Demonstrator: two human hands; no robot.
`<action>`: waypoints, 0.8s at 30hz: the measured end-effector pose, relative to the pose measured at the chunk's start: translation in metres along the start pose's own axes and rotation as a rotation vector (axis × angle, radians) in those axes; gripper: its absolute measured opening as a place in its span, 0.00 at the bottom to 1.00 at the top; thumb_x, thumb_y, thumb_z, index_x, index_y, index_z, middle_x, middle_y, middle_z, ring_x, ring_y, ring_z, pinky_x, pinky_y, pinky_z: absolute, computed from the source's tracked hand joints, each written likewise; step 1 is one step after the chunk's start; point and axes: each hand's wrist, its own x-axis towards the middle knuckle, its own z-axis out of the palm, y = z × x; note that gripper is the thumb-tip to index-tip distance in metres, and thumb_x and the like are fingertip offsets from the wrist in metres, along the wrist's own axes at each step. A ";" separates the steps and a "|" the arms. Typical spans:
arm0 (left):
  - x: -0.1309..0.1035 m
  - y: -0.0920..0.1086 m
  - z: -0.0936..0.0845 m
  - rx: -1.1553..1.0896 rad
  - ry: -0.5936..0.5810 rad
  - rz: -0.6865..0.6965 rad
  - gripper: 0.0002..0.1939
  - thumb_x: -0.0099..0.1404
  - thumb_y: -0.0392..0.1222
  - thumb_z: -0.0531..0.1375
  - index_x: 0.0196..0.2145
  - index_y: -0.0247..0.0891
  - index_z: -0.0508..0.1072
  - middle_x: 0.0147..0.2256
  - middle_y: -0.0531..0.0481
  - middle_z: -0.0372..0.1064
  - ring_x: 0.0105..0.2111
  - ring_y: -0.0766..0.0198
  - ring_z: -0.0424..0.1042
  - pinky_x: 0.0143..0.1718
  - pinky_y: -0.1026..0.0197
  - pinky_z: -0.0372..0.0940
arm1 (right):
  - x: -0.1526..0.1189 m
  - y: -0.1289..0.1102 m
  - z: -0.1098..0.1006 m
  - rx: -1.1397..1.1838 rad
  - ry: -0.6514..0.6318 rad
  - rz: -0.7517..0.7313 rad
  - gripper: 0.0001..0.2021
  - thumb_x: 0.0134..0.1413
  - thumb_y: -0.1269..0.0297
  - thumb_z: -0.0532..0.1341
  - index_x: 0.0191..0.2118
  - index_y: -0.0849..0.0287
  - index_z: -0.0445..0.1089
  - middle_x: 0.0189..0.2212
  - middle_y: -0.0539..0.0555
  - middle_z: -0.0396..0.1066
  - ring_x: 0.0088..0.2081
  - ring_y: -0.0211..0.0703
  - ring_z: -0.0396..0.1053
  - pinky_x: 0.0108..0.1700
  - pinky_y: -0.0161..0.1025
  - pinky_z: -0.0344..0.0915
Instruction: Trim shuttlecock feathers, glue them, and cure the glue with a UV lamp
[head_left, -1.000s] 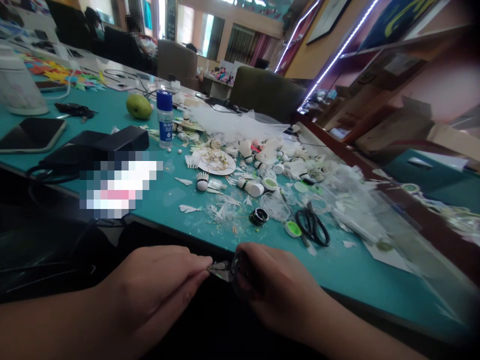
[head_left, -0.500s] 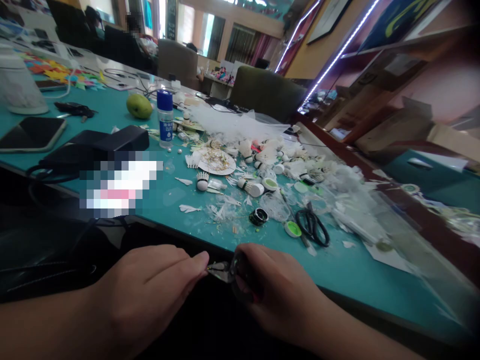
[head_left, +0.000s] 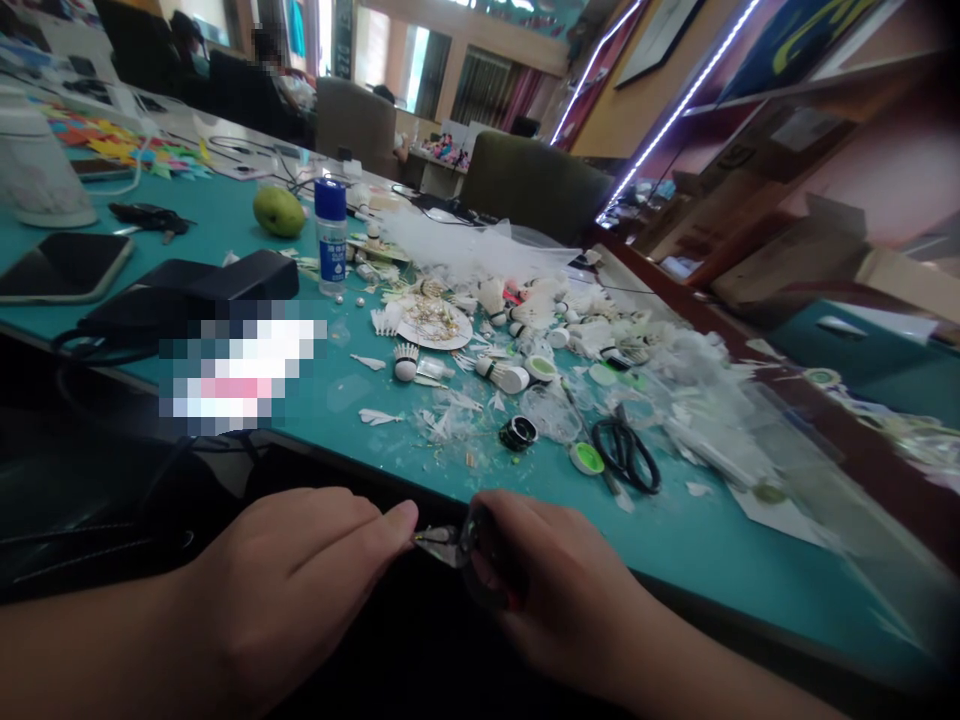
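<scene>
Below the near edge of the teal table (head_left: 420, 440), my right hand (head_left: 547, 575) is wrapped round a dark-handled metal tool (head_left: 484, 560), whose tip points left. My left hand (head_left: 307, 570) is closed, its thumb and fingertips pinching something small at the tool's tip; most of that piece is hidden. On the table just beyond lie a black ring-shaped container (head_left: 517, 433), a lid with green inside (head_left: 586, 458), a looped black cable (head_left: 626, 455) and cut white scraps (head_left: 380, 416).
Several shuttlecocks (head_left: 406, 362), a round white disc (head_left: 450, 335) with gold bits and clear plastic sheets (head_left: 487, 240) are heaped mid-table. Further left are a blue-capped glue bottle (head_left: 331, 240), a green fruit (head_left: 278, 211), a black box (head_left: 240, 278) and a phone (head_left: 67, 268). People sit behind.
Both hands keep nearly the same place and grip. The tool's tip has shifted very slightly between them.
</scene>
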 end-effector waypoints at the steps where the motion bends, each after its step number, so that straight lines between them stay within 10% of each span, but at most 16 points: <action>1: -0.001 0.001 0.000 0.023 -0.010 0.010 0.23 0.71 0.43 0.56 0.62 0.42 0.65 0.35 0.47 0.79 0.32 0.55 0.78 0.31 0.54 0.75 | 0.000 0.000 0.000 -0.002 -0.001 0.002 0.04 0.55 0.70 0.53 0.36 0.58 0.64 0.25 0.51 0.69 0.23 0.38 0.60 0.24 0.36 0.48; 12: 0.000 0.009 0.000 0.196 0.051 0.138 0.31 0.73 0.40 0.51 0.70 0.42 0.48 0.35 0.49 0.79 0.32 0.56 0.78 0.31 0.56 0.75 | -0.002 0.001 0.004 -0.036 0.033 -0.003 0.05 0.52 0.73 0.55 0.34 0.56 0.61 0.23 0.49 0.67 0.22 0.37 0.58 0.24 0.36 0.46; 24: 0.020 -0.001 -0.006 0.042 -0.037 0.131 0.11 0.70 0.32 0.55 0.49 0.31 0.72 0.34 0.46 0.76 0.32 0.64 0.74 0.38 0.65 0.72 | -0.001 0.005 0.000 -0.048 -0.004 0.025 0.04 0.53 0.72 0.55 0.34 0.57 0.60 0.23 0.48 0.65 0.22 0.37 0.57 0.25 0.37 0.46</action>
